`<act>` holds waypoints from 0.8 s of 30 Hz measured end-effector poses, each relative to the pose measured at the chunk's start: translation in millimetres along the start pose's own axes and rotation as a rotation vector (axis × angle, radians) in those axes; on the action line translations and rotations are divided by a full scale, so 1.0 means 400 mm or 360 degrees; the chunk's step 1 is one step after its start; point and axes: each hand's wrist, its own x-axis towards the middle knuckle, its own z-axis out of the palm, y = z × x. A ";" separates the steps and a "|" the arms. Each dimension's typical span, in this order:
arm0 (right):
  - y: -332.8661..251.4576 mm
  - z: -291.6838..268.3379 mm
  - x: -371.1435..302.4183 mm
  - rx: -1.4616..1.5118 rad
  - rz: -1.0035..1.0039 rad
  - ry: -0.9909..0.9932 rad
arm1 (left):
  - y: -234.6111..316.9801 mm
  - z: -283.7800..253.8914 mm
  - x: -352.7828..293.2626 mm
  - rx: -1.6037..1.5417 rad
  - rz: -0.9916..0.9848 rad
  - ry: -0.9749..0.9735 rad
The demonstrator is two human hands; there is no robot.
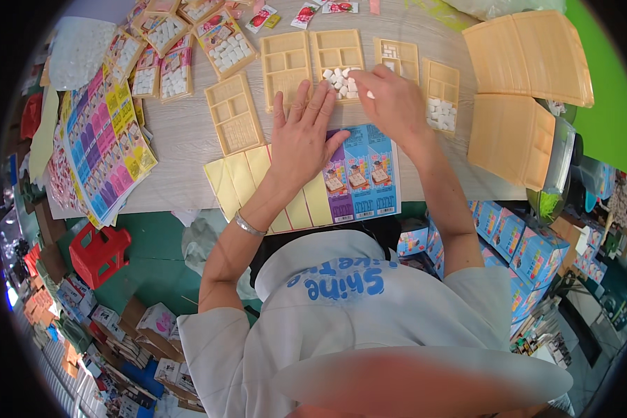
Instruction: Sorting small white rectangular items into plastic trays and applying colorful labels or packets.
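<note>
My left hand (302, 132) lies flat with fingers stretched out, its fingertips over the near ends of two cream compartment trays. One of these trays (285, 61) shows only bare compartments. Loose small white pieces (339, 81) fill the near compartment of the other tray (338, 43). Over that tray's right side, my right hand (396, 104) has its fingers bent together, with a small white piece (370, 95) showing at the fingertips. Right of it, a third tray (405, 54) is partly covered by this hand. Printed card sheets (359, 174) lie under my left wrist.
Another cream tray (233, 115) sits at left, and one with white pieces (442, 115) at right. Filled trays (226, 45) and printed sheets (104, 139) crowd the left side. Stacked cream trays (529, 59) stand at right. A red stool (99, 254) is on the floor.
</note>
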 end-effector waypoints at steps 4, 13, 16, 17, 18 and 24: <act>0.007 -0.015 0.000 0.0009 0.0148 0.0066 | -0.004 -0.004 0.014 -0.0140 -0.0047 0.0069; 0.011 -0.020 0.004 -0.0023 0.0120 -0.0077 | 0.000 0.040 0.063 0.0008 0.0107 0.0041; 0.020 -0.008 -0.010 0.0011 0.0140 -0.0129 | 0.017 0.037 0.064 -0.0079 0.0056 0.0068; 0.028 0.005 -0.015 0.0011 0.0140 -0.0132 | 0.020 0.035 0.065 -0.0077 0.0044 0.0066; 0.038 0.016 -0.011 0.0212 0.0102 0.0089 | 0.021 0.029 0.072 -0.0075 0.0035 0.0069; 0.106 0.001 -0.010 0.2452 0.1134 0.0134 | -0.207 -0.070 0.047 0.0117 -0.0117 0.0206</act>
